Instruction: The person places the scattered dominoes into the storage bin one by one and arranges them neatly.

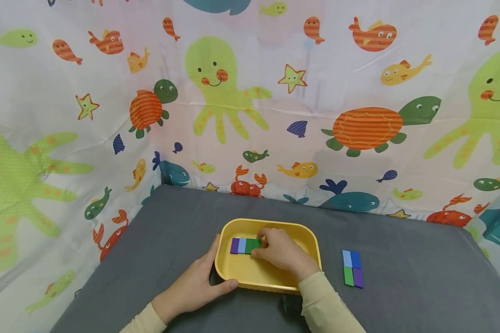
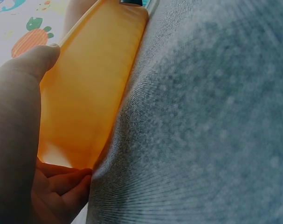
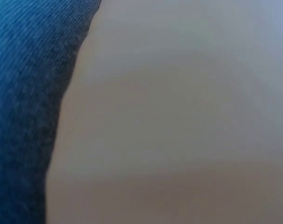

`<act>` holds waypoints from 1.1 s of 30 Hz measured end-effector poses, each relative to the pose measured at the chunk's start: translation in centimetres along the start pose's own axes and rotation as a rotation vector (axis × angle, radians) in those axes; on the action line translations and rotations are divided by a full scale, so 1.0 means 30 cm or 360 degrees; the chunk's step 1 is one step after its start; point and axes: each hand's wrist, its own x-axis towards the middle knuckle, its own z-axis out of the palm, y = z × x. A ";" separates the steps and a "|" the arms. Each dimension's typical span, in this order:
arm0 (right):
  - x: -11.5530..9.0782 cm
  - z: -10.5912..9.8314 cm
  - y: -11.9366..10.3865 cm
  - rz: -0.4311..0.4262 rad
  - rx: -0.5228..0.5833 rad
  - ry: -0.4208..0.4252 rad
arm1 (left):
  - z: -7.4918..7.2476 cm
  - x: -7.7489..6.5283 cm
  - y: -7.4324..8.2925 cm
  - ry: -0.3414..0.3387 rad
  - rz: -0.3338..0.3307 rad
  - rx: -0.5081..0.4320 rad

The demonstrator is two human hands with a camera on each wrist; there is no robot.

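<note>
A yellow plastic tray point(image 1: 243, 269) stands on the dark grey cloth. My left hand point(image 1: 196, 282) grips its left end, thumb along the near side and fingers round the far left corner; the left wrist view shows the thumb at the rim of the tray point(image 2: 87, 88). Inside the tray lies a short row of flat tiles: a purple tile point(image 1: 234, 246), a light blue tile point(image 1: 242, 246) and a green tile point(image 1: 249, 246). At the row's right end my right hand point(image 1: 284, 252) pinches another green tile point(image 1: 256, 244) between thumb and fingers, partly hiding it.
Right of the tray, a two-by-two block of flat tiles lies on the cloth: light blue point(image 1: 347, 258), blue point(image 1: 356, 260), green point(image 1: 348, 276) and purple point(image 1: 358, 278). A small black object point(image 1: 290, 304) sits by the right sleeve. A sea-animal curtain point(image 1: 250, 106) stands behind.
</note>
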 end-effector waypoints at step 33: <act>-0.056 -0.057 -0.024 -0.0164 0.0142 0.0273 | 0.001 0.003 0.008 0.0006 -0.0017 0.0048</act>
